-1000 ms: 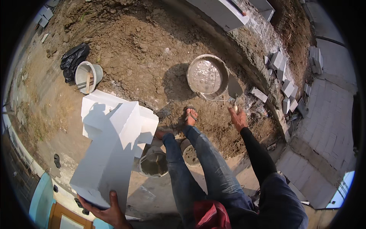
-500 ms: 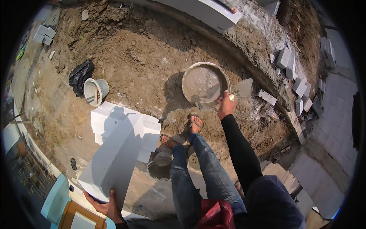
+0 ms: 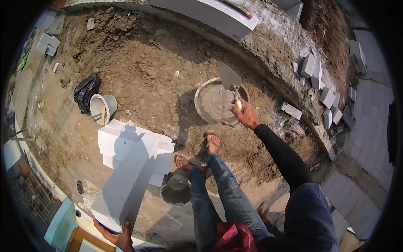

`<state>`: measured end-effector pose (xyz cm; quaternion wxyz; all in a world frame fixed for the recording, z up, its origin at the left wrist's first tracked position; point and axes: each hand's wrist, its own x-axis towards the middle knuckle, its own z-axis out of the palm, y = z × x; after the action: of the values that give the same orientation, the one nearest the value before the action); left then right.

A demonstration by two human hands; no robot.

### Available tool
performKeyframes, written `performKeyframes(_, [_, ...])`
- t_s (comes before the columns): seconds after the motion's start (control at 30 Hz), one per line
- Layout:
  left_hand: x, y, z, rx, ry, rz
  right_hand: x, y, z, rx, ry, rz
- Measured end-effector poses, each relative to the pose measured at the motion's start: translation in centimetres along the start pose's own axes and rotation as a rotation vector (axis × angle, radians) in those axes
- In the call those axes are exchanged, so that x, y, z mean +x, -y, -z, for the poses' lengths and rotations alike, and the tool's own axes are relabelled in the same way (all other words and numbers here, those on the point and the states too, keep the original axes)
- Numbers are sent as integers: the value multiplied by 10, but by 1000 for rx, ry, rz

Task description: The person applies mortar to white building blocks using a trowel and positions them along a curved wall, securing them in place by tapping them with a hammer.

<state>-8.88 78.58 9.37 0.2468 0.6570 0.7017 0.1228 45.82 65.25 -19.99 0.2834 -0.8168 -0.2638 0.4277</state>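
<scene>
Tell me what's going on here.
The person's right hand grips a trowel, its blade seen over a round tub of wet-looking mix. The left hand holds the near end of a long white block, whose far end overlaps other white blocks in the view. A pale bucket sits beyond.

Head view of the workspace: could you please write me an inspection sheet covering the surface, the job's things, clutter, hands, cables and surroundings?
Surface: brown soil, rough and lumpy; flatter, paler ground beside the feet.
Job's things: trowel, blade over the round tub, which holds wet-looking grey material; long white block, beside other white blocks.
Clutter: black plastic bag beside a pale bucket with sticks in it; scattered small blocks.
Hands: right hand, fingers closed around the trowel's handle; left hand gripping the long white block's near end.
Cables: nothing seen clearly.
Surroundings: low raised edge bordering the soil; pale blockwork at far right.
</scene>
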Motion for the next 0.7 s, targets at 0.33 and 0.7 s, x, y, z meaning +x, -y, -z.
performKeyframes(0.33, [-6, 27, 12, 188, -3, -108, -60, -81, 55, -384, -516, -169])
performKeyframes(0.7, [-4, 16, 6, 219, -10, -156, -12, -86, -116, -380, -180, -277])
